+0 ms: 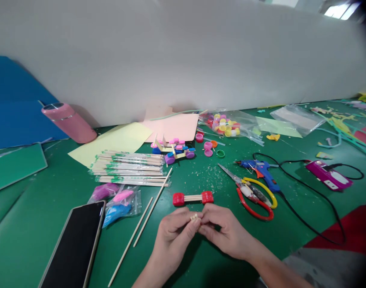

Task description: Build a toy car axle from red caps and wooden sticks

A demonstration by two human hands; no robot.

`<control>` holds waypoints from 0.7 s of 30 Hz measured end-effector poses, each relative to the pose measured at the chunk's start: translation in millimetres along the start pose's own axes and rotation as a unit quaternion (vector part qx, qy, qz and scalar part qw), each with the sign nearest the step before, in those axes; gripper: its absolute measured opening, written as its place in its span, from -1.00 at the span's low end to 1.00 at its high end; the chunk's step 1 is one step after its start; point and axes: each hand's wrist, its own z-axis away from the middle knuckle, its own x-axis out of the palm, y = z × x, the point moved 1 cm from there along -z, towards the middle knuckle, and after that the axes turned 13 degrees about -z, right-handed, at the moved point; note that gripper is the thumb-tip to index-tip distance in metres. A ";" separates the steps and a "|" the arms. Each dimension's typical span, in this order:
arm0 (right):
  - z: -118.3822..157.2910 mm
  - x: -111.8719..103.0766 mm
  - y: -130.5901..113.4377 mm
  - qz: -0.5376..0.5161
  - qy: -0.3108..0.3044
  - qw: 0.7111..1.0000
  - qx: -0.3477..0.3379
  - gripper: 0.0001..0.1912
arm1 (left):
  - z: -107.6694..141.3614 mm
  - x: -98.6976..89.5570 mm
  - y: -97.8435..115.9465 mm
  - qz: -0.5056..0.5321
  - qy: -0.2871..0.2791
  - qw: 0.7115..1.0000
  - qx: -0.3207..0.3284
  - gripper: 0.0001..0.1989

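Note:
My left hand (177,234) is closed in a pinch around a small bundle of short wooden sticks (195,217), whose pale cut ends poke up between thumb and forefinger. My right hand (223,230) meets it, its fingertips pinching the same bundle from the other side. Most of the bundle is hidden by the fingers. Just beyond them lies a small dumbbell (193,198) made of wooden sticks with red clay ends. Left of my hands, two long loose wooden sticks (153,208) rest on the green table.
Scissors (255,196) and a blue glue gun (261,170) with a black cable lie at the right. Wrapped chopsticks (129,168), bagged clay (119,200) and a phone (76,244) are at the left. Bottle caps (208,149) and a pink bottle (70,122) stand farther back.

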 end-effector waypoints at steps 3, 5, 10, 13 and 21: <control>-0.7 -0.3 0.4 0.000 0.000 1.000 0.004 -0.83 | -0.2 1.0 0.0 0.027 0.001 0.999 -0.020 -0.78; -1.4 0.2 0.5 0.001 0.003 1.000 0.013 -0.82 | 0.5 2.7 -2.0 0.069 0.011 0.996 -0.048 -0.80; -1.2 3.2 -1.6 0.021 0.002 0.998 0.056 -0.74 | 0.7 5.9 -11.9 0.226 0.073 0.955 -0.179 -0.86; 1.3 1.2 -5.0 0.029 -0.005 0.998 0.061 -0.75 | -2.9 4.3 -14.3 0.316 0.109 0.915 -0.225 -0.83; 17.3 -51.9 -4.3 0.022 0.230 0.973 0.019 -0.64 | -8.6 2.0 -10.9 0.402 0.098 0.880 -0.235 -0.85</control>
